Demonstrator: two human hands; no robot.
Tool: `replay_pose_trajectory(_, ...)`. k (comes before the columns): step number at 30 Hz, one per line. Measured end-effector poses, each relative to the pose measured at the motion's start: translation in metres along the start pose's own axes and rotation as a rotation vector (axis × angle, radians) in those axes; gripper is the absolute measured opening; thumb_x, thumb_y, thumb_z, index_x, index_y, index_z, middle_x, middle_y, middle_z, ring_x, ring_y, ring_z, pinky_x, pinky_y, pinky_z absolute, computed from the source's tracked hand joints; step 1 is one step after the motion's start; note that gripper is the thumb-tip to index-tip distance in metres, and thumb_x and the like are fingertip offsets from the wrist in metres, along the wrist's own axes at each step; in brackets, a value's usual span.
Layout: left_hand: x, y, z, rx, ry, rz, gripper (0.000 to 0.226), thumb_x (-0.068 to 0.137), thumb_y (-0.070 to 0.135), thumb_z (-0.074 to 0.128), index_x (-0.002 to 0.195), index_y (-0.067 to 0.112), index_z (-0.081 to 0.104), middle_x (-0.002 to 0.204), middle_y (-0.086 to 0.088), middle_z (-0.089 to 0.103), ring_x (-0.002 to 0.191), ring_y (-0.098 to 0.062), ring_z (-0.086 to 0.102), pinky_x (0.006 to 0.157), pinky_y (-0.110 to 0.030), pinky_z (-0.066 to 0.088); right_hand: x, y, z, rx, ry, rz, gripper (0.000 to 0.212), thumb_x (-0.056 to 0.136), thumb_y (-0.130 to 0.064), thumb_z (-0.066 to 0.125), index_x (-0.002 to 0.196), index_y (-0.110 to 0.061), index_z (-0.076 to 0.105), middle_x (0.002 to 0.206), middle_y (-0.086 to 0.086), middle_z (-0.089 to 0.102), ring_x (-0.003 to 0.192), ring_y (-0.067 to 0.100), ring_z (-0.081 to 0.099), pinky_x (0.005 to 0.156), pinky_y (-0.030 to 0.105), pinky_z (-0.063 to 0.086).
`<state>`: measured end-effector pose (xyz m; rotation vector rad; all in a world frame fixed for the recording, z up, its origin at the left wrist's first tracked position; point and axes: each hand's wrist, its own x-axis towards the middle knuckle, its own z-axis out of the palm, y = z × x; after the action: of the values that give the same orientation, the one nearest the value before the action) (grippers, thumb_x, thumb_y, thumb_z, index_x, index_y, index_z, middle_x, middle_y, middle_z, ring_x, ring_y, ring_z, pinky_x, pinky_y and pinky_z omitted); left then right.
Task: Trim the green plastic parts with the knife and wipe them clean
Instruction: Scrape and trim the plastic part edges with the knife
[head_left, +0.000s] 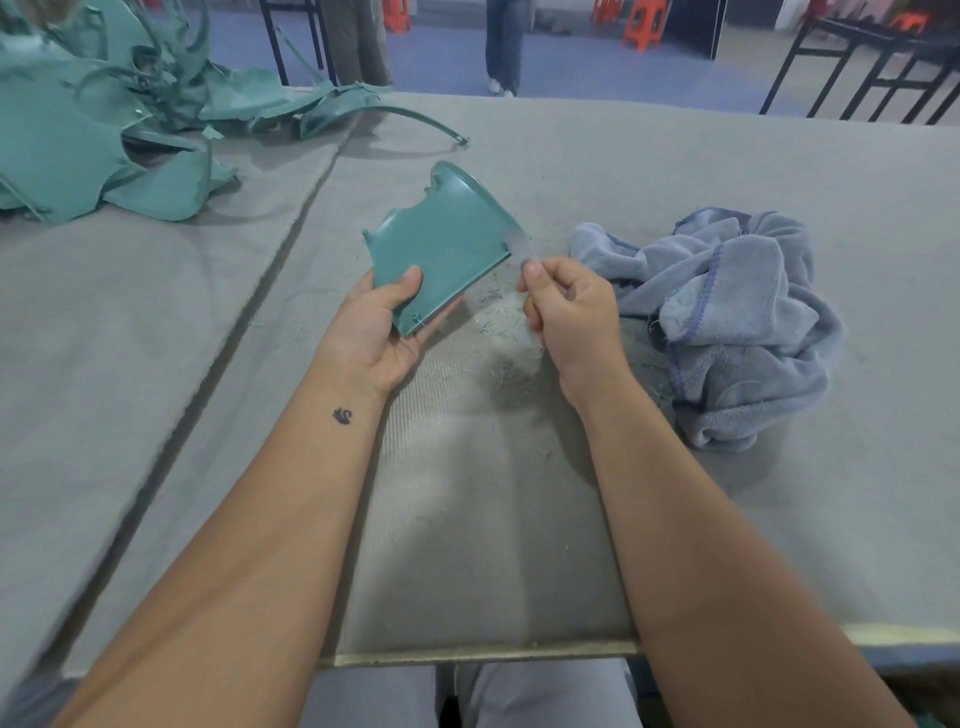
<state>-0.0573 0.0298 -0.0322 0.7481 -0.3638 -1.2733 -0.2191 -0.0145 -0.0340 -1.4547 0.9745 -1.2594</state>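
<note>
Left hand (387, 317) grips the flat green plastic part (441, 254) tilted above the grey surface (675, 166), offering its edge to the blurred knife blade (517, 244) clasped in the right hand (569, 312), crumpled blue cloth (737, 312) nearby for wiping.

Both forearms are bare and extend forward. The left hand (379, 322) is palm up, thumb on top of the part (441, 244), fingers beneath it. The right hand (569, 312) is curled, thumb and fingers pinching the knife (517, 244), blade blurred.
</note>
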Motion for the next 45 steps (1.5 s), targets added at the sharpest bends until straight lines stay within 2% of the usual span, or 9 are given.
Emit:
replay_pose_trajectory(4, 0.0, 0.0004, -0.0007, -0.007, -0.002, -0.012, 0.02, 0.097, -0.003, 0.046, 0.104, 0.01, 0.059, 0.089, -0.01, 0.076, 0.079, -0.025, 0.074, 0.059, -0.034, 0.06, 0.0021, -0.0003, -0.0023, 0.033, 0.058, 0.009, 0.027, 0.099, -0.017, 0.051, 0.072, -0.017, 0.056, 0.054, 0.0, 0.042, 0.051, 0.011, 0.034, 0.047, 0.022, 0.029)
replay_pose_trajectory(10, -0.0002, -0.0008, 0.0003, -0.023, 0.012, 0.013, 0.019, 0.098, -0.002, 0.045, 0.105, 0.009, 0.059, 0.087, -0.011, 0.075, 0.076, -0.024, 0.074, 0.058, -0.033, 0.06, -0.0029, 0.0002, 0.0032, -0.105, -0.123, -0.034, 0.027, 0.097, -0.013, 0.053, 0.07, -0.016, 0.057, 0.053, -0.001, 0.04, 0.051, 0.01, 0.034, 0.048, 0.021, 0.03)
replay_pose_trajectory(15, -0.0004, 0.0001, 0.0003, -0.048, 0.018, -0.001, 0.018, 0.098, -0.003, 0.045, 0.105, 0.008, 0.058, 0.086, -0.012, 0.075, 0.075, -0.026, 0.074, 0.058, -0.034, 0.06, 0.0012, 0.0021, -0.0003, 0.003, 0.008, -0.012, 0.026, 0.099, -0.017, 0.051, 0.073, -0.017, 0.055, 0.054, 0.0, 0.042, 0.05, 0.01, 0.035, 0.048, 0.021, 0.03)
replay_pose_trajectory(19, -0.0006, 0.0005, 0.0, -0.051, 0.027, 0.002, 0.019, 0.098, -0.003, 0.045, 0.104, 0.008, 0.059, 0.087, -0.012, 0.075, 0.077, -0.027, 0.074, 0.059, -0.035, 0.06, 0.0006, 0.0031, 0.0034, -0.06, -0.052, -0.018, 0.025, 0.099, -0.013, 0.05, 0.074, -0.016, 0.051, 0.053, -0.002, 0.038, 0.047, 0.006, 0.032, 0.044, 0.016, 0.029)
replay_pose_trajectory(24, -0.0005, 0.0012, -0.0004, -0.051, 0.025, -0.005, 0.02, 0.098, -0.003, 0.045, 0.108, 0.008, 0.059, 0.091, -0.014, 0.074, 0.081, -0.028, 0.073, 0.06, -0.036, 0.06, 0.0004, -0.0008, 0.0, -0.019, -0.109, 0.025, 0.027, 0.099, -0.01, 0.049, 0.073, -0.015, 0.052, 0.054, 0.002, 0.034, 0.048, 0.009, 0.03, 0.045, 0.02, 0.025)
replay_pose_trajectory(28, -0.0004, 0.0008, -0.0001, -0.066, 0.002, 0.007, 0.021, 0.099, -0.001, 0.042, 0.111, 0.007, 0.057, 0.091, -0.016, 0.074, 0.08, -0.029, 0.074, 0.058, -0.036, 0.06, -0.0052, -0.0025, 0.0063, -0.212, -0.259, -0.022, 0.03, 0.097, -0.011, 0.052, 0.068, -0.018, 0.055, 0.052, 0.002, 0.04, 0.045, 0.008, 0.033, 0.046, 0.021, 0.028)
replay_pose_trajectory(33, -0.0003, 0.0, -0.0009, -0.089, 0.017, -0.001, 0.021, 0.098, -0.004, 0.044, 0.108, 0.007, 0.059, 0.091, -0.015, 0.075, 0.08, -0.028, 0.074, 0.061, -0.036, 0.06, -0.0028, -0.0025, -0.0004, 0.026, -0.06, 0.022, 0.027, 0.1, -0.017, 0.049, 0.074, -0.019, 0.055, 0.052, -0.002, 0.044, 0.046, 0.008, 0.035, 0.043, 0.019, 0.031)
replay_pose_trajectory(38, -0.0009, 0.0003, 0.0003, -0.057, 0.016, 0.008, 0.021, 0.099, -0.002, 0.043, 0.108, 0.008, 0.059, 0.089, -0.013, 0.075, 0.078, -0.026, 0.074, 0.06, -0.035, 0.06, -0.0056, -0.002, 0.0073, -0.167, -0.199, -0.054, 0.03, 0.099, -0.011, 0.048, 0.07, -0.018, 0.049, 0.054, 0.003, 0.036, 0.048, 0.01, 0.029, 0.047, 0.022, 0.027)
replay_pose_trajectory(45, -0.0022, 0.0013, 0.0015, -0.05, 0.011, 0.013, 0.021, 0.1, -0.002, 0.042, 0.105, 0.009, 0.059, 0.086, -0.011, 0.075, 0.076, -0.025, 0.074, 0.061, -0.035, 0.061, -0.0066, -0.0055, 0.0043, -0.186, -0.246, -0.038, 0.029, 0.099, -0.012, 0.048, 0.071, -0.017, 0.05, 0.057, 0.007, 0.037, 0.05, 0.013, 0.029, 0.048, 0.025, 0.025)
